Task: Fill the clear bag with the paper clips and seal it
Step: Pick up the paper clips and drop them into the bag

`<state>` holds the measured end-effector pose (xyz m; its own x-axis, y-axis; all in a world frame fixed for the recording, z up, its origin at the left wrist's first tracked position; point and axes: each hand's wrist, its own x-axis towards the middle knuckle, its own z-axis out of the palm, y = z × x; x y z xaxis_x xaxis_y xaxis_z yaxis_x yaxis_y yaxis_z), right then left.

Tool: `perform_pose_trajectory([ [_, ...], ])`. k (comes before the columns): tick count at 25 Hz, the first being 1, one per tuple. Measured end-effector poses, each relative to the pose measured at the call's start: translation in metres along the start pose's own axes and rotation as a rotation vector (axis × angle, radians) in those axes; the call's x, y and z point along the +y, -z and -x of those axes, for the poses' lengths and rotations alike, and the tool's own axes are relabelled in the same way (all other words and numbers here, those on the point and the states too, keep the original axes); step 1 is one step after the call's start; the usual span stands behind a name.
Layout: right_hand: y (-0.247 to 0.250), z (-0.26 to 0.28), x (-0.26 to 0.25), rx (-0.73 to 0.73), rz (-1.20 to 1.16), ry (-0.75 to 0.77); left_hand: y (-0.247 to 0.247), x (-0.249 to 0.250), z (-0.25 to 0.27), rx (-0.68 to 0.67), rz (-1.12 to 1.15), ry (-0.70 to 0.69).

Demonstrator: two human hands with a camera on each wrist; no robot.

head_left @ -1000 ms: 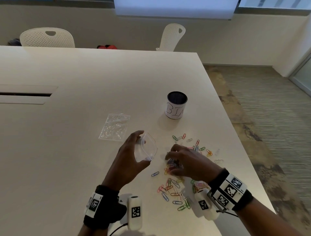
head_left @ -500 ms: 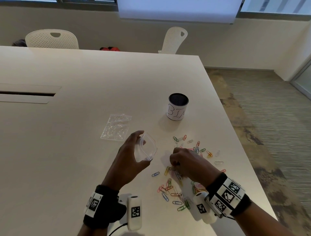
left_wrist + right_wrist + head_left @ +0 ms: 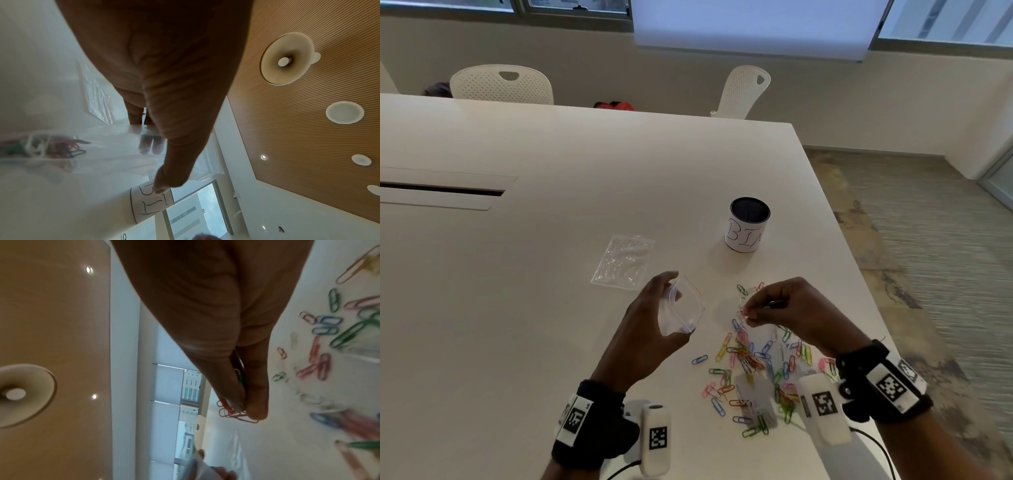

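Observation:
My left hand (image 3: 654,329) holds a small clear bag (image 3: 683,313) above the table, thumb and fingers keeping its mouth spread toward the right. In the left wrist view the clear bag (image 3: 115,154) shows two fingertips behind the plastic and clips blurred through it. My right hand (image 3: 748,313) is lifted off the table just right of the bag and pinches a small bunch of paper clips (image 3: 236,413), red and green among them. Several coloured paper clips (image 3: 753,366) lie scattered on the table below and behind that hand.
A second clear bag (image 3: 623,262) lies flat on the white table (image 3: 517,308) behind my left hand. A dark mesh cup with a white label (image 3: 746,226) stands further back right. The table's right edge runs close beside the clips. Two white chairs stand at the far side.
My right hand has risen from the pile with a bunch of clips pinched in it and moved toward the bag's mouth. The left hand has kept the bag still.

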<state>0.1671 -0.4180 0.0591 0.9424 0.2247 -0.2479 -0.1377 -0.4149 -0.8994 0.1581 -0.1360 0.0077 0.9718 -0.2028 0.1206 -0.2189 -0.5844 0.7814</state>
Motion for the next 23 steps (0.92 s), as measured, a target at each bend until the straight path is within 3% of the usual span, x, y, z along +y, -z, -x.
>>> perform_pose_trajectory([
  [6, -0.016, -0.002, -0.055, -0.008, -0.146, 0.172, -0.001, 0.003, 0.002, 0.004, -0.008, -0.010],
  [13, -0.054, -0.020, -0.076, -0.079, 0.436, 0.475, 0.002, 0.005, 0.002, -0.001, 0.011, 0.003],
  [19, -0.048, -0.019, -0.080, -0.002, 0.457, 0.479, 0.000, 0.007, 0.001, 0.005, -0.021, -0.010],
  [23, -0.017, -0.026, -0.068, 0.135, 0.321, 0.372, 0.001, 0.006, 0.002, 0.006, -0.012, -0.009],
])
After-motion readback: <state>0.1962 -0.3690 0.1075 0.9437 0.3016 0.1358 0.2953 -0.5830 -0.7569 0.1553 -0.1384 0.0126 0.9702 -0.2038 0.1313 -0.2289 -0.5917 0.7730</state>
